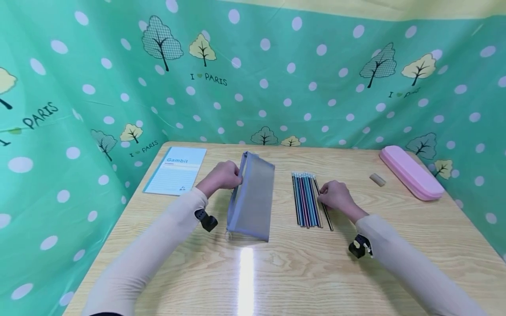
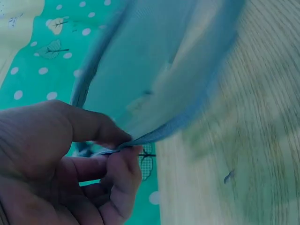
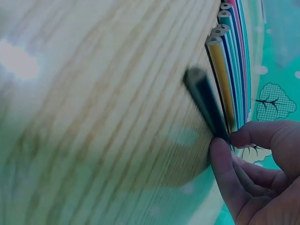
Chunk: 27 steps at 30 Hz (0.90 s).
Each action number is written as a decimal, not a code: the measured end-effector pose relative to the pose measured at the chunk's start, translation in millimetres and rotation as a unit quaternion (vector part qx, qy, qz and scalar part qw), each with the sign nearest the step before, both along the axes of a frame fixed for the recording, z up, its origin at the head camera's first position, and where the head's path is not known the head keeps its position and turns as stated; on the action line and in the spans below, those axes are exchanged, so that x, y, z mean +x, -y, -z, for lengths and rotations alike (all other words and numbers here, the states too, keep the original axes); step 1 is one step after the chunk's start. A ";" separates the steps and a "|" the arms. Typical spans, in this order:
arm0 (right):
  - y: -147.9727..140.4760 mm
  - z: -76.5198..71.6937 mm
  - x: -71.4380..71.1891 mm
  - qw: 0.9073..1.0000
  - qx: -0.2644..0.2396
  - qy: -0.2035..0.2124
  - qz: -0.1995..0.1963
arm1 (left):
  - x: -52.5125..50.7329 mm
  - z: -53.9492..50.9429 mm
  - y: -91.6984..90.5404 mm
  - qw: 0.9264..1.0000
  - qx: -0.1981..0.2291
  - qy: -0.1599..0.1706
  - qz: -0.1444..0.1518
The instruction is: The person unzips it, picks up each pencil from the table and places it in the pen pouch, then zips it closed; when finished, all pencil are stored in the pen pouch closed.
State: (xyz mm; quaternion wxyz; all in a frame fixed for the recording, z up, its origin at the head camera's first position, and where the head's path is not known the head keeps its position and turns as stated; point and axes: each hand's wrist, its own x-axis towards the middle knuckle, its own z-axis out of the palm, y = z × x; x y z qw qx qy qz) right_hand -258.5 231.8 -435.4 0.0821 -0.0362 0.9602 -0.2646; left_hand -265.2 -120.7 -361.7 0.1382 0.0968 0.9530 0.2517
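My left hand (image 1: 226, 175) pinches the zippered edge of a grey-blue mesh pouch (image 1: 256, 197), between thumb and fingers as the left wrist view shows. The pouch stands tilted with its mouth spread toward the left hand; in the left wrist view the mesh (image 2: 140, 75) looks see-through. My right hand (image 1: 337, 195) holds a dark pencil (image 3: 205, 101) between thumb and fingers. That pencil slants just right of a row of pencils (image 1: 306, 199) lying side by side, blue, pink and gold among them. A gold pencil (image 3: 220, 75) lies nearest to it.
A light blue notebook (image 1: 178, 170) marked Gambit lies at the back left of the wooden table (image 1: 300, 272). To the right are a small grey-brown block (image 1: 377, 179) and a pink case (image 1: 412, 172). A green dotted curtain (image 1: 276, 79) hangs behind and at the sides.
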 end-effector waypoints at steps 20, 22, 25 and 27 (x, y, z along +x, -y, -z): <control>-4.3 1.9 2.4 0.999 -0.050 0.002 0.014 | 8.8 -33.3 14.7 0.996 -0.071 -0.047 -0.030; -4.0 -0.7 4.2 0.994 -0.098 0.020 0.032 | 9.1 -34.8 11.0 0.996 -0.080 -0.045 -0.022; 1.0 -7.2 6.9 0.980 -0.187 0.047 0.055 | 8.9 -35.2 5.2 0.996 -0.083 -0.033 -0.019; 5.9 -11.7 8.2 0.964 -0.248 0.063 0.064 | 8.7 -35.3 1.3 0.996 -0.082 -0.026 -0.019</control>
